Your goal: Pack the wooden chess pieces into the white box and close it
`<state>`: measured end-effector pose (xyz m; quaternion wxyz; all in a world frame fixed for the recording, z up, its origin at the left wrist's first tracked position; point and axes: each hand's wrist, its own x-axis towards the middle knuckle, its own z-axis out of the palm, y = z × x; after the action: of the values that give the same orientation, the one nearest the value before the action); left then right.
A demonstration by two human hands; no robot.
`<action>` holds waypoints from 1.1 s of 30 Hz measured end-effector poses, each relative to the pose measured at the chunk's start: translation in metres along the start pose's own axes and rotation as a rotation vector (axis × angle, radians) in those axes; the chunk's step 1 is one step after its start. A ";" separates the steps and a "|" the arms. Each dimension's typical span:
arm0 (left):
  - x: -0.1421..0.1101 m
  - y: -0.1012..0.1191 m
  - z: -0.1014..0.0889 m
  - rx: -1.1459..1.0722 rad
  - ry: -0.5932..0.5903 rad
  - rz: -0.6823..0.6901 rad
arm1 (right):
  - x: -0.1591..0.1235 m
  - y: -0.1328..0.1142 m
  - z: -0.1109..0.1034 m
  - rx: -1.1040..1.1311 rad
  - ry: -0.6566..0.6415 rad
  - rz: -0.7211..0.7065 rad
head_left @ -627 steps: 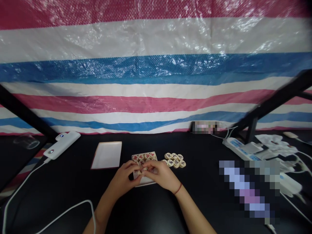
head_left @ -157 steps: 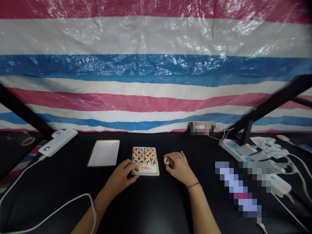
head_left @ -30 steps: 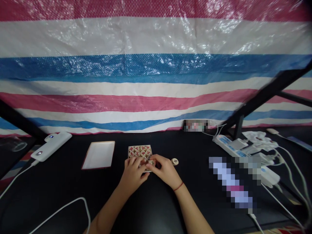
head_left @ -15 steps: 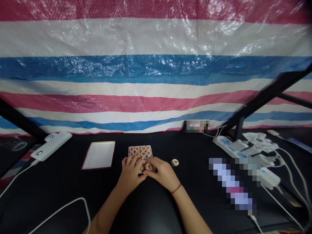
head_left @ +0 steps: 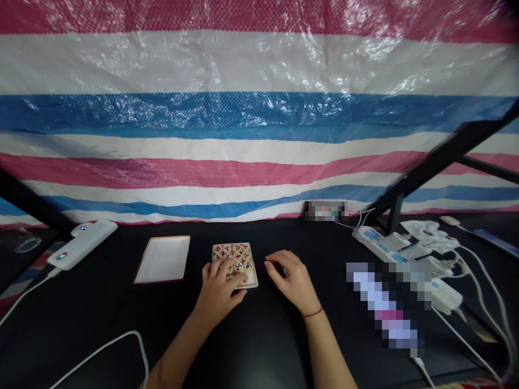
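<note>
A small white box (head_left: 252,278) sits on the black table before me, with round xiangqi pieces (head_left: 237,256) in it, some lettered red and some black. My left hand (head_left: 218,282) rests over the box's near left part, fingers spread across the pieces. Its index finger reaches onto a piece near the front edge. At the box's front right corner the bare bottom shows. To the right, my right hand (head_left: 292,276) is curved over a loose xiangqi piece (head_left: 286,271), thumb and fingertips apart. That piece is mostly hidden by the hand.
A shallow box lid (head_left: 162,260) lies left of the box. Further left is a white device (head_left: 83,246) with a cable. On the right are a power strip (head_left: 383,247), tangled white cables and a blurred-out phone-like object (head_left: 385,308). A striped sheet (head_left: 243,162) hangs behind the table.
My right hand has left the box and moved right, over the loose piece. My left hand has stayed at the box. More pieces and the box's front right corner now show.
</note>
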<state>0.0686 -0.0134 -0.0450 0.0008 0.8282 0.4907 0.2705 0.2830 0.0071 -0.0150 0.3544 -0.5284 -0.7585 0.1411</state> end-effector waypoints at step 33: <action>0.006 0.008 0.008 0.060 0.052 0.057 | -0.009 0.028 0.003 0.296 -0.123 0.264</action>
<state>0.0806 -0.0103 -0.0472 -0.0442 0.8342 0.4748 0.2769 0.3023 0.0105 -0.0366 0.3599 -0.5559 -0.6736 0.3282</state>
